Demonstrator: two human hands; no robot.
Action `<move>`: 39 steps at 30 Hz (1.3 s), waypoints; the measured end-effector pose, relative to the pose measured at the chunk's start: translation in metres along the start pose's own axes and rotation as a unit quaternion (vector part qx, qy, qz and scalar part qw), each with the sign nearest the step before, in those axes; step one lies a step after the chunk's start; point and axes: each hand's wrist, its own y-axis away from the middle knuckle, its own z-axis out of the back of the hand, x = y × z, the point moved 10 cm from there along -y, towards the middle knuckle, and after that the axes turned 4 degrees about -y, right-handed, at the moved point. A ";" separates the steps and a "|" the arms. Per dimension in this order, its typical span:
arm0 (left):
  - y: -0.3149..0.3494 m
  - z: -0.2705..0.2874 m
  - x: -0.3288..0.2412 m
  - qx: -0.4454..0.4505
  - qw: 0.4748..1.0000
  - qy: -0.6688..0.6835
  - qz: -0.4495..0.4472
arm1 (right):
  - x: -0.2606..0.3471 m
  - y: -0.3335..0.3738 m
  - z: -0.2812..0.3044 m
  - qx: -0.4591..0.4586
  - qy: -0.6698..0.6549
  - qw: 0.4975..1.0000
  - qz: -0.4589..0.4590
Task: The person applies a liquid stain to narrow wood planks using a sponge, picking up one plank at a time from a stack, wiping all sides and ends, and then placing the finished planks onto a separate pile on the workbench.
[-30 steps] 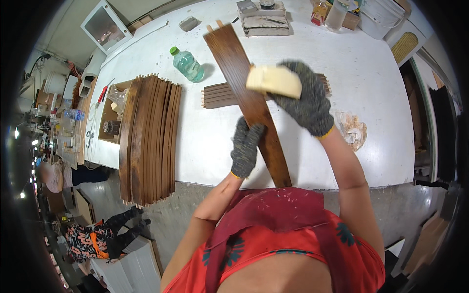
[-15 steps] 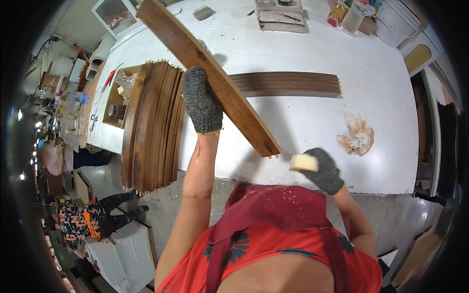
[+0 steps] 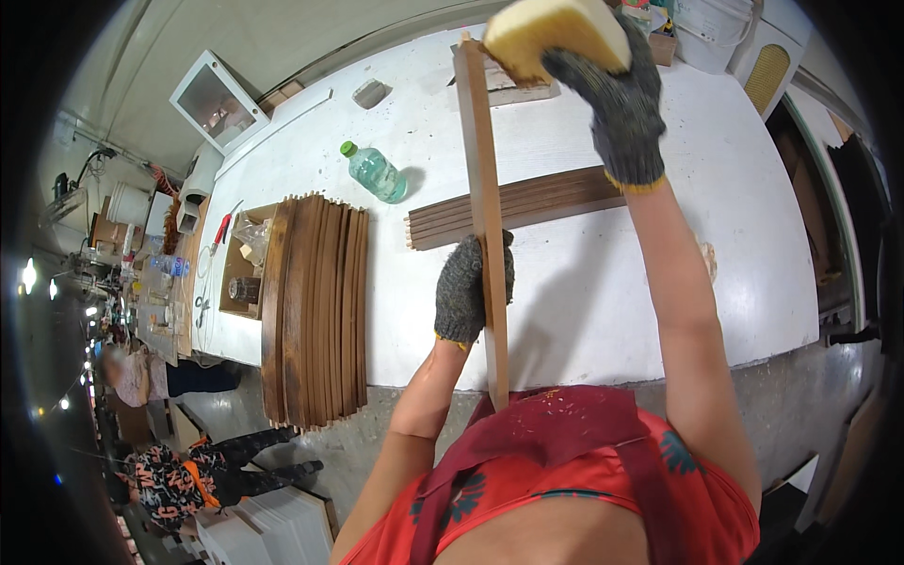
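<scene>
Board (image 3: 480, 179) turned edge-on, left hand (image 3: 463, 292) around its middle, sponge (image 3: 563, 36) near far end

Illumination is bright across the white tabletop (image 3: 405, 311) at mid-frame. A soft-edged shadow (image 3: 557, 301) falls on it, right of the upright board (image 3: 482, 179). Lamps (image 3: 29, 276) at far left produce glare — small white flares. Fisheye distortion bows the tabletop's edges — the outer rim darkens to black.
</scene>
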 end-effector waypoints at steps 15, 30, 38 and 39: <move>-0.024 0.034 -0.042 -0.037 0.989 0.121 -0.081 | 0.019 0.157 -0.081 0.298 0.100 0.944 -0.095; -0.039 0.089 -0.110 -0.187 0.957 0.054 -0.215 | 0.008 0.315 0.009 0.001 -0.310 0.701 -0.642; -0.042 0.050 -0.107 -0.106 0.966 0.000 -0.235 | 0.000 0.350 -0.046 -0.204 -0.597 0.429 -0.647; -0.039 0.036 -0.106 -0.064 0.970 -0.003 -0.234 | -0.003 0.349 -0.052 -0.224 -0.641 0.399 -0.616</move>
